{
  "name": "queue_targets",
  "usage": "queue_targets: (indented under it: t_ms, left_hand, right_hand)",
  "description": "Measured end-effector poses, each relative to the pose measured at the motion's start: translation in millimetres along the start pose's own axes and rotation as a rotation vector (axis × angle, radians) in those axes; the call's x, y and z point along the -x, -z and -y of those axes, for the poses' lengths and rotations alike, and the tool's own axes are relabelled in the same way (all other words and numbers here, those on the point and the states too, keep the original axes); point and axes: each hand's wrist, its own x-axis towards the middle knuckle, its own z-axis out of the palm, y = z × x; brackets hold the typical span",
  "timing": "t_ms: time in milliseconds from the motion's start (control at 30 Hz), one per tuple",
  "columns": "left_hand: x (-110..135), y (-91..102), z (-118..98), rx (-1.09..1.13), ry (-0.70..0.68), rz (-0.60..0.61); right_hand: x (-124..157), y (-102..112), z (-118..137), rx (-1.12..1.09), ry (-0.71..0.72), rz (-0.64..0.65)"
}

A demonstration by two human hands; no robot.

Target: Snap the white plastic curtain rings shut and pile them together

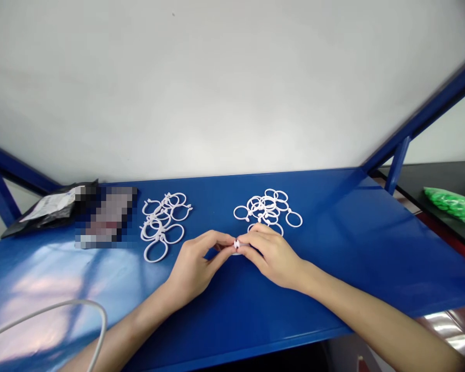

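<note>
Fingers [221, 239] of left hand [194, 261] and right hand [278, 257] pinched tight on one white ring [236, 244], more white rings [161, 237] in two piles beyond, blue tabletop [213, 204]

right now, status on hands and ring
Left hand, right hand: both pinching one white ring. Left ring pile beside left hand. Right ring pile close beyond right hand.

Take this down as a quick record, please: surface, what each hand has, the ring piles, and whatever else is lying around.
Surface: blue tabletop
Left hand: pinching a small white piece, mostly hidden by fingers
Right hand: pinching the same piece
Left pile: white rings, beyond the left forearm
Right pile: more white rings, partly behind the right hand
Far left: black package, beside a pixelated item
Lower left: white cable
Far right: green packet
</note>
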Motion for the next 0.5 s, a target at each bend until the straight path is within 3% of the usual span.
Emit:
queue_targets:
  t_ms: [233,500]
  left_hand:
    - [4,0.7,0,-0.086,-0.175,0.008]
    - [12,-11.3,-2,-0.247,-0.471,-0.066]
  right_hand:
    - [2,5,-2,0.102,0.142,0.092]
    - [10,1,-1,0.265,0.220,0.085]
